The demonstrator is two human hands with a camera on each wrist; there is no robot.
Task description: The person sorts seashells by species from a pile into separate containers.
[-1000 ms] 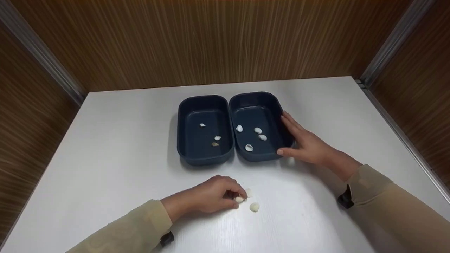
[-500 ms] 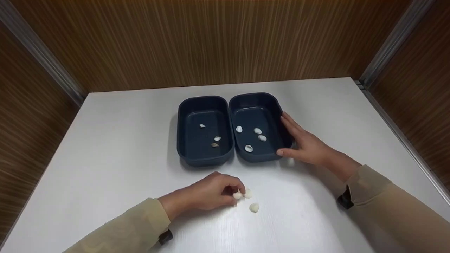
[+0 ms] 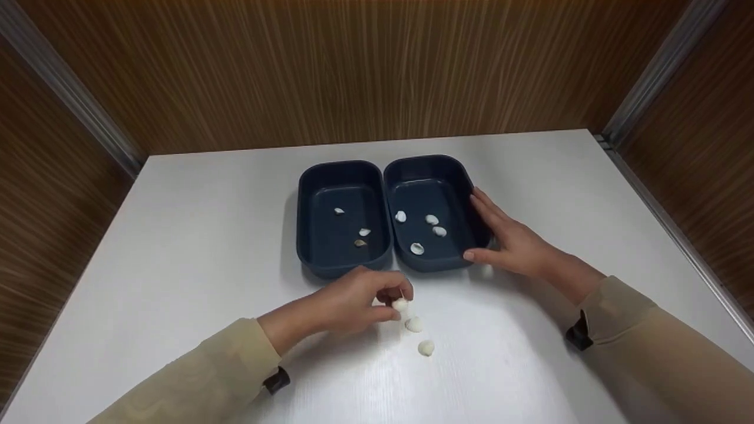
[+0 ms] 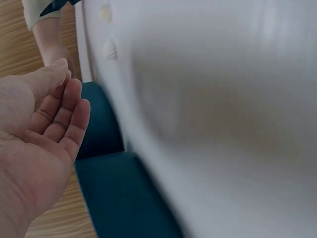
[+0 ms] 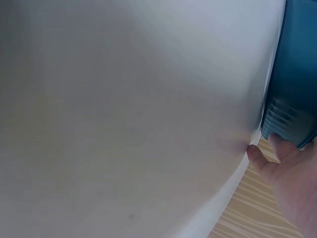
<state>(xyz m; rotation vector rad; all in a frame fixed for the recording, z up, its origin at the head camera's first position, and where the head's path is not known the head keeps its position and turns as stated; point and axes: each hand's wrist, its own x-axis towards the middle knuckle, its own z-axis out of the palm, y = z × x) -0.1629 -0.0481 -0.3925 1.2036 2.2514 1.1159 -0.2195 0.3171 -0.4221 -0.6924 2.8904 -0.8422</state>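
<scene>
In the head view my left hand (image 3: pixel 350 303) pinches a small white seashell (image 3: pixel 400 304) between thumb and fingertips, just above the table in front of the bins. Two more pale seashells lie near it, one shell (image 3: pixel 414 324) close below the fingers and another shell (image 3: pixel 426 348) nearer to me. My right hand (image 3: pixel 518 244) rests against the right dark blue bin (image 3: pixel 433 263), straight fingers along its right wall and thumb at the front corner. In the left wrist view the fingertips of the left hand (image 4: pixel 47 124) meet; the held shell is hard to make out there.
Beside the right bin stands a matching left bin (image 3: pixel 344 271) with a few small pointed shells (image 3: pixel 364 232) inside. Several rounded white shells (image 3: pixel 439 231) lie in the right bin. Both stand on a white table (image 3: pixel 206 235) with wood-grain panels (image 3: pixel 353 70) around it.
My left hand has lifted the pinched shell off the table and moved it away from me, toward the bins. The right hand and both bins stay in place.
</scene>
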